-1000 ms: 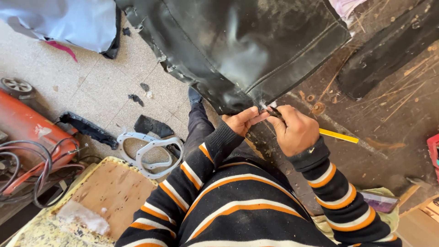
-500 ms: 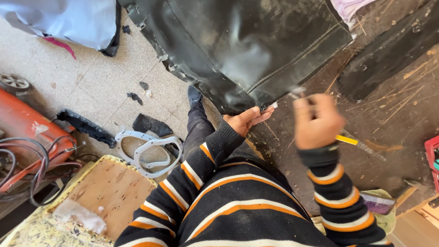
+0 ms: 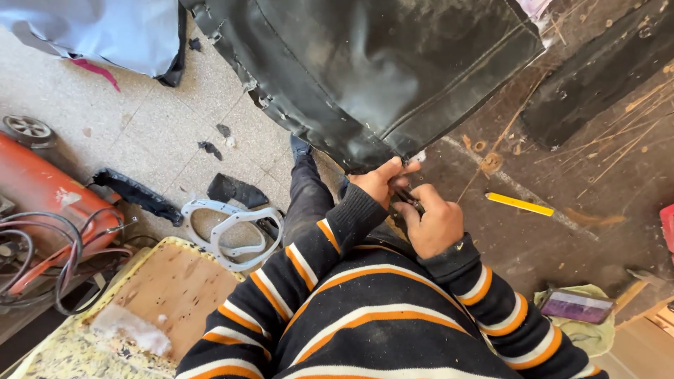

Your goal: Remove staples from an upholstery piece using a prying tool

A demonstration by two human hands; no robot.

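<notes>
Head view: 2 hands at edge of black leather cover [image 3: 365,77] draped over bench [image 3: 562,238]; left hand [image 3: 379,181] pinching the cover's corner; right hand [image 3: 437,223] clenched on a small dark tool, touching the left; yellow pencil [image 3: 519,204] on bench near right hand

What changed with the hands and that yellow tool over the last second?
The right hand lifted away to the right half a second ago, then came back down to the edge of the black leather cover, close beside the left hand. The yellow tool, earlier at the right hand, now lies alone on the workbench. The left hand stayed pinching the cover's edge; the white frame on the floor did not move.
</notes>
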